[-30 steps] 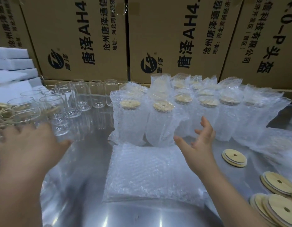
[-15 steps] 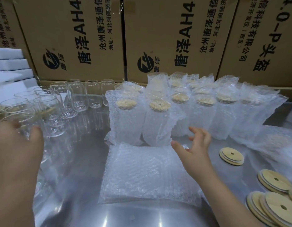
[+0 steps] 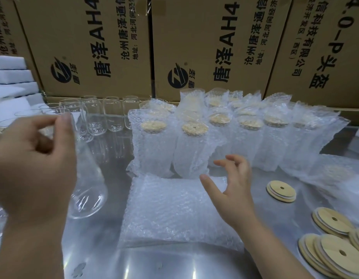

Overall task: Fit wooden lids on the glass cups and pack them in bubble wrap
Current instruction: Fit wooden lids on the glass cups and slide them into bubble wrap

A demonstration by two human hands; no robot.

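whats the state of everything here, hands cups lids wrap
held cup, lifted, tilted, lidless, unwrapped
left hand, pinches held cup at rim
bubble wrap bags, flat, stacked
right hand, open over bubble wrap bags
wrapped cups, upright, lidded
loose lids, lying flat
bare cups, upright, lidless

Boxes: brown cardboard cartons [image 3: 90,47], black print, lined up behind the table
Foam: white sheets [image 3: 11,75] stacked far left
Table: shiny metal top [image 3: 114,262]

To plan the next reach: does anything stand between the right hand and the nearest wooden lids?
Nothing visible does. Only bare table lies between the right hand and the nearest wooden lids, to its right.
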